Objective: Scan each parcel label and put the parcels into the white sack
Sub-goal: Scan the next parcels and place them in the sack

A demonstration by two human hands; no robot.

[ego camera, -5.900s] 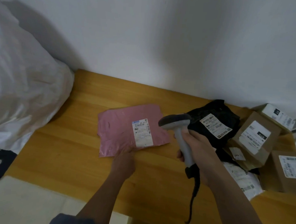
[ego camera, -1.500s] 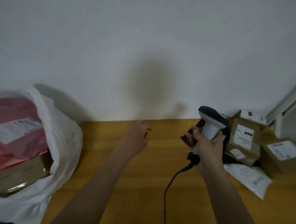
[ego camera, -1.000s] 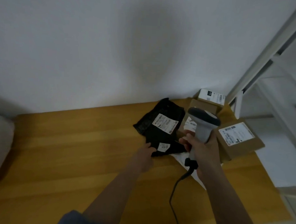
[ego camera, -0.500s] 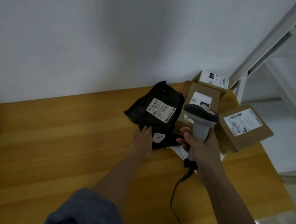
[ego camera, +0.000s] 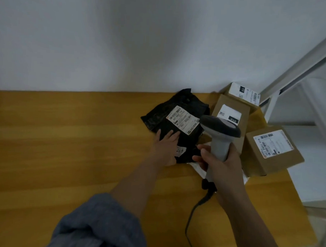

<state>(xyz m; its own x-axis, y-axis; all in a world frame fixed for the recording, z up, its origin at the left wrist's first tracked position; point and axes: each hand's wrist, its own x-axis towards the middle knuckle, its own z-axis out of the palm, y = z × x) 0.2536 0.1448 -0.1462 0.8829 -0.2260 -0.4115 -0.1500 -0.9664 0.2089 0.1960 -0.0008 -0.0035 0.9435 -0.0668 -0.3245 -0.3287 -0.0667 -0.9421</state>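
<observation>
Change: half a second ago the left hand [ego camera: 166, 148] sat at the black parcel's [ego camera: 177, 123] near edge; it now lies further onto the bag, so a pull toward the person looks next.
Left hand: fingers straight, flat on the black parcel, just short of its label [ego camera: 182, 119].
Right hand: the right hand [ego camera: 219, 165] is wrapped round the scanner [ego camera: 220, 133], head just right of that label.
Boxes: three cardboard boxes [ego camera: 272, 149] beyond the right hand.
Sack: out of view.
</observation>
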